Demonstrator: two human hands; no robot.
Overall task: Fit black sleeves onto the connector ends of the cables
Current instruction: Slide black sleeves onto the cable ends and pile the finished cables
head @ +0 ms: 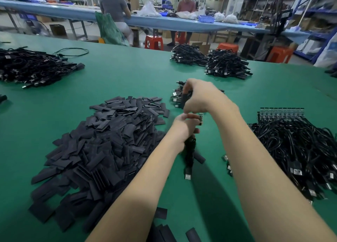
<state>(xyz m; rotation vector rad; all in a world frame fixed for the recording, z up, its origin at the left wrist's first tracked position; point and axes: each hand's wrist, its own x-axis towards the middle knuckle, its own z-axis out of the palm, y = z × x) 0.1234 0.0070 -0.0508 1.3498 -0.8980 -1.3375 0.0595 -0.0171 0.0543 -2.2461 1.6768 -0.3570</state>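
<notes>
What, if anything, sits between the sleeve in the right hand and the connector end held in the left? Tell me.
Nothing visible. The right hand pinches a flat black sleeve just above the small green connector end that the left hand holds up with its bundled black cable; only open air separates them.

light: even, overhead | shadows: soft under forearms | edges: wide-angle bowed, slightly blurred

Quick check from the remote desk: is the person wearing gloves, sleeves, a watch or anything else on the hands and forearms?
No. The left hand and right hand are bare, with no gloves. Both forearms are uncovered as far as the frame shows, with no sleeves, watch or wristband in view.
</notes>
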